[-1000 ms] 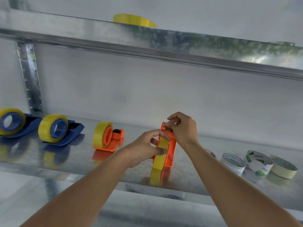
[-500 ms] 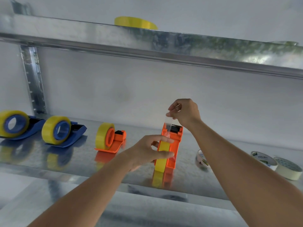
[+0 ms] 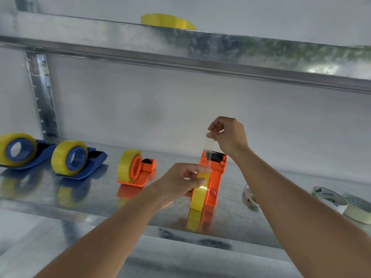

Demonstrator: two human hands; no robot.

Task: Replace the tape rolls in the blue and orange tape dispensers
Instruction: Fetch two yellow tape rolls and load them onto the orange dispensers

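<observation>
An orange tape dispenser stands on the metal shelf, pointing away from me, with a yellow tape roll in it. My left hand grips that roll from the left side. My right hand pinches the free end of a clear tape strip and holds it up above the dispenser's toothed cutter. A second orange dispenser with a yellow roll stands to the left. Two blue dispensers with yellow rolls stand at the far left.
White and cream tape rolls lie at the right of the shelf, and another roll sits behind my right forearm. A yellow roll lies on the upper shelf. A perforated upright post stands at the left.
My right hand has lifted from the dispenser's cutter, drawing a clear tape strip upward. My left hand keeps its hold on the roll.
</observation>
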